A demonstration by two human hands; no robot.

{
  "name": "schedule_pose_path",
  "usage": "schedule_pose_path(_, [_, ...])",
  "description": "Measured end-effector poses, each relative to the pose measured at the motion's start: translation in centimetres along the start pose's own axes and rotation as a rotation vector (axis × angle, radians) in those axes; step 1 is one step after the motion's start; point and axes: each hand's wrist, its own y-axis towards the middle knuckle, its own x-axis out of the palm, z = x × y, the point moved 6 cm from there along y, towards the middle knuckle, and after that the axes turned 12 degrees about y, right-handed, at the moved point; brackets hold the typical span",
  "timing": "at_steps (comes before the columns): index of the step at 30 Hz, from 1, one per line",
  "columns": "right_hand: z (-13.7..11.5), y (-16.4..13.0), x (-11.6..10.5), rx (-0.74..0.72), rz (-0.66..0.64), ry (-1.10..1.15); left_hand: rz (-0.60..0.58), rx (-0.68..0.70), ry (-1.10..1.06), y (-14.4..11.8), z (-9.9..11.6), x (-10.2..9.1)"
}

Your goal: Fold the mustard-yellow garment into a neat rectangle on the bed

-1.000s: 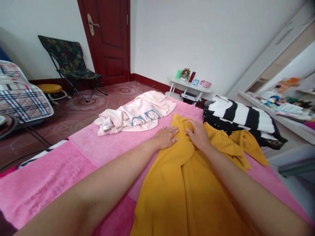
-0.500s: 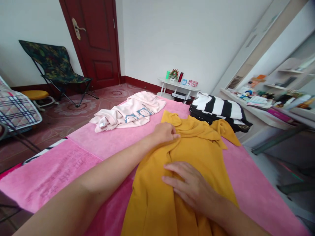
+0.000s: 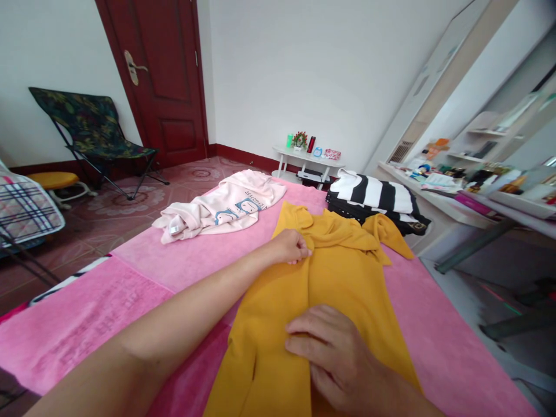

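A mustard-yellow garment (image 3: 343,272) lies lengthwise on the pink bedcover (image 3: 143,272). My left hand (image 3: 290,248) is stretched out and pinches the yellow fabric near its left shoulder. Close to me, my right hand (image 3: 336,356) bunches a fold of the same garment in its curled fingers near the lower middle.
A pale pink sweatshirt (image 3: 217,205) lies crumpled at the bed's far left. A black-and-white striped garment (image 3: 376,200) is piled at the far right. Beyond stand a small white table (image 3: 306,159), a folding chair (image 3: 93,130), a dark red door (image 3: 160,75) and a cluttered desk (image 3: 460,191) on the right.
My right hand has slid from the garment's collar down toward me and now gathers cloth near its lower middle. My left hand went from flat to pinching the fabric. The view shifted right.
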Motion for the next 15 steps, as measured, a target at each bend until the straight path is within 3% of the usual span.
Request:
schedule_pose_path(2, [-0.3,-0.3,0.6,-0.005,-0.049,-0.006,0.010,0.031,0.032,-0.1,-0.2,0.5])
schedule_pose_path(6, [-1.4,-1.2,1.8,-0.077,-0.193,-0.005,0.369,0.094,0.244,-0.8,0.0,0.1])
schedule_pose_path(7, [-1.4,-1.4,1.8,-0.097,-0.214,-0.004,0.404,0.118,0.316,-0.9,0.2,0.4])
schedule_pose_path(9, [-0.5,-1.8,1.2,-0.111,-0.187,-0.022,0.340,0.143,0.446,-0.8,0.3,1.7])
schedule_pose_path(12, [4.4,-2.4,-2.4,0.002,0.061,-0.102,0.214,0.116,0.555,-0.5,-0.1,3.2])
schedule_pose_path(15, [13.1,-3.6,-8.1,0.338,0.380,-0.222,0.212,0.113,0.585,-0.3,-0.2,3.5])
